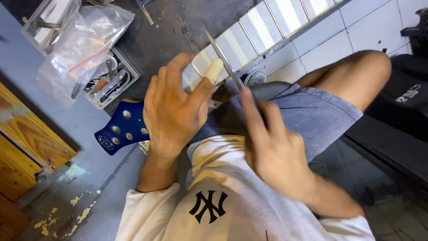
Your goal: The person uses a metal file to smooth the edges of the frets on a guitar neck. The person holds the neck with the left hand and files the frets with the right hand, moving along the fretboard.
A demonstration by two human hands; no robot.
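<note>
A: White shirt [232,209] nearest the lens, then both hands over a guitar neck [249,31] laid across the lap. State of the hands?

B: Left hand [176,105] closed round the neck just above the blue headstock [120,129], thumb pressed flat on the fretboard face. Right hand [272,149] pinched shut on a thin metal file [223,56], index finger laid along it. Right hand is motion-blurred.

A: Where does the file sit?

B: Tip lies at an angle across the fretboard, just beside the left thumb, near the first frets. Contact with a fret likely; cannot tell which one.

A: Progress?

B: Judgement only: work is at the headstock end. Frets [272,18] further up the neck show no visible difference, so cannot tell whether they are done or left. No strings seen on the neck.

A: Surroundings?

B: Plastic bag [76,49] over an open case of small tools [111,80] on the grey floor [102,178], just beyond the headstock. Wooden board [26,134] at left. White tiles [356,27] at upper right, black case [401,102] beside the knee.
</note>
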